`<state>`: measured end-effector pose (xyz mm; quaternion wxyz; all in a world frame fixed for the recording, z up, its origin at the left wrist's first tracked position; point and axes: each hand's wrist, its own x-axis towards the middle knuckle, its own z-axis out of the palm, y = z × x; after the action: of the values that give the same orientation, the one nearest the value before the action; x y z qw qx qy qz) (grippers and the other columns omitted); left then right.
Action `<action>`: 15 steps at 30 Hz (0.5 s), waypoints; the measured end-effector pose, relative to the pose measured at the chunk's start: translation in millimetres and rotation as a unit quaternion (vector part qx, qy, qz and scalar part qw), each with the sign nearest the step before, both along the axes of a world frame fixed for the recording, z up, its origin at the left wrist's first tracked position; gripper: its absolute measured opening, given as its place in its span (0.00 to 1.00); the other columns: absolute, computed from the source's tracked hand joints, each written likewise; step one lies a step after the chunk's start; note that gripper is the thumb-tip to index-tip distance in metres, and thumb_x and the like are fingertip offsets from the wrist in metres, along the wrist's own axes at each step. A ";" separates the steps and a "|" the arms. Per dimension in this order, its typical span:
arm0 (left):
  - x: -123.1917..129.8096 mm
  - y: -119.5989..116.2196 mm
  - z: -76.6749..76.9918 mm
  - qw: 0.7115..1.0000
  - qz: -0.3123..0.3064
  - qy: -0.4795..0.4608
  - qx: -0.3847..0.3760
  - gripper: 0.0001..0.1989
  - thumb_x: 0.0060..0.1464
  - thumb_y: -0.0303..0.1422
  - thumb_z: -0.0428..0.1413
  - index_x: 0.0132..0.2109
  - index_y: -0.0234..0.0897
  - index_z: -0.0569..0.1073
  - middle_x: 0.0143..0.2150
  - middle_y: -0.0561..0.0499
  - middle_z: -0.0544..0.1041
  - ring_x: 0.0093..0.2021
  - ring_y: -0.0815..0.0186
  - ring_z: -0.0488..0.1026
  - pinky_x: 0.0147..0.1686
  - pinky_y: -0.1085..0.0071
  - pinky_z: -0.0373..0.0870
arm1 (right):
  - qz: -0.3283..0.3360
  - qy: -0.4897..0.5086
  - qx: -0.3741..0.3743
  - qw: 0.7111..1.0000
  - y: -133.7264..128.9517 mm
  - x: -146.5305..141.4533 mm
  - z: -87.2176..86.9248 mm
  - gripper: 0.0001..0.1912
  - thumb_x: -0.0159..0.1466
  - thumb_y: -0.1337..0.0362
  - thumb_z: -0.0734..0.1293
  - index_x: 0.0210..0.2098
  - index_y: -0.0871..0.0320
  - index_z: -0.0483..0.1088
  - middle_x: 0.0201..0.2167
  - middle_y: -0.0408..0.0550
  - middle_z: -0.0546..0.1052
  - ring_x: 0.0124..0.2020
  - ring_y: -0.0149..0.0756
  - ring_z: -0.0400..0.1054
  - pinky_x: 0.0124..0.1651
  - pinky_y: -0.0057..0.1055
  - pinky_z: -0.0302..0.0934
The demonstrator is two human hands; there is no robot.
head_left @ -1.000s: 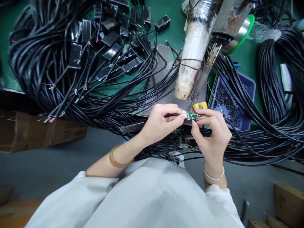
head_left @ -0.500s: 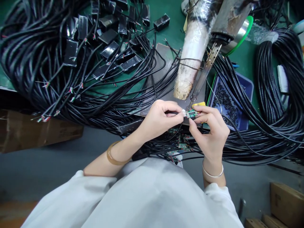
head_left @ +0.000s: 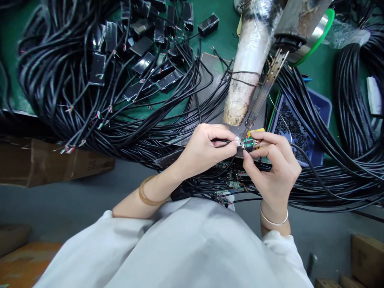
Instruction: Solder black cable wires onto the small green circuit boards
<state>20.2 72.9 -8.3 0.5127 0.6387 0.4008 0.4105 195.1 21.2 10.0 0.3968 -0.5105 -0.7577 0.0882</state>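
Note:
My left hand [head_left: 207,148] pinches a black cable near its end; whitish material covers the fingertips there. Against this end lies a small green circuit board [head_left: 247,144], which my right hand [head_left: 274,164] grips between thumb and fingers. Thin wires run from the board into the right fingers. Just above the board is the tip of a soldering iron [head_left: 265,88], slanting down from a bracket. I cannot tell whether the tip touches the board. Behind the board shows a yellow piece [head_left: 258,132]. More small circuit boards [head_left: 235,184] with wires hang below my hands.
Bundles of black cable [head_left: 144,128] cover the left bench, several ending in black boxes [head_left: 144,64]. A plastic-wrapped white pipe [head_left: 244,76] hangs beside the iron. On the right are a blue bin [head_left: 324,116] of small black pieces, a green-rimmed spool [head_left: 322,36] and coiled cable [head_left: 351,88].
The whole view has shifted slightly, so the bench appears farther right. Both hands keep nearly the same hold on the cable and the circuit board under the iron.

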 end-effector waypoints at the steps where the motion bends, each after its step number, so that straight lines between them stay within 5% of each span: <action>1: -0.1 0.2 0.0 1.000 -0.001 0.001 -0.009 0.08 0.50 0.25 0.57 0.30 0.31 0.83 0.23 0.53 0.71 0.22 0.76 0.58 0.19 0.77 0.51 | 0.000 -0.001 0.001 1.000 -0.3 0.1 -0.2 0.10 0.59 0.74 0.71 0.33 0.55 0.68 0.47 0.48 0.77 0.46 0.38 0.75 0.48 0.38 0.72; 11: 0.7 1.7 1.8 0.997 -0.016 0.009 -0.071 0.07 0.49 0.27 0.58 0.28 0.30 0.81 0.22 0.52 0.72 0.22 0.74 0.60 0.21 0.77 0.54 | -0.003 0.008 -0.011 1.000 -2.8 0.7 -2.7 0.09 0.60 0.74 0.70 0.33 0.55 0.67 0.47 0.48 0.78 0.44 0.36 0.74 0.47 0.38 0.71; 15: -2.1 2.2 3.8 0.990 -0.070 -0.034 -0.117 0.12 0.53 0.30 0.57 0.23 0.31 0.75 0.20 0.53 0.67 0.23 0.73 0.59 0.22 0.75 0.55 | -0.013 0.036 -0.028 0.999 -3.5 1.0 -1.7 0.09 0.60 0.74 0.70 0.33 0.56 0.68 0.44 0.47 0.78 0.45 0.36 0.74 0.46 0.36 0.71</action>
<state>18.1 75.1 -4.6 0.6245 0.5870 0.3826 0.3450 196.1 17.7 8.3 0.4102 -0.5279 -0.7336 0.1223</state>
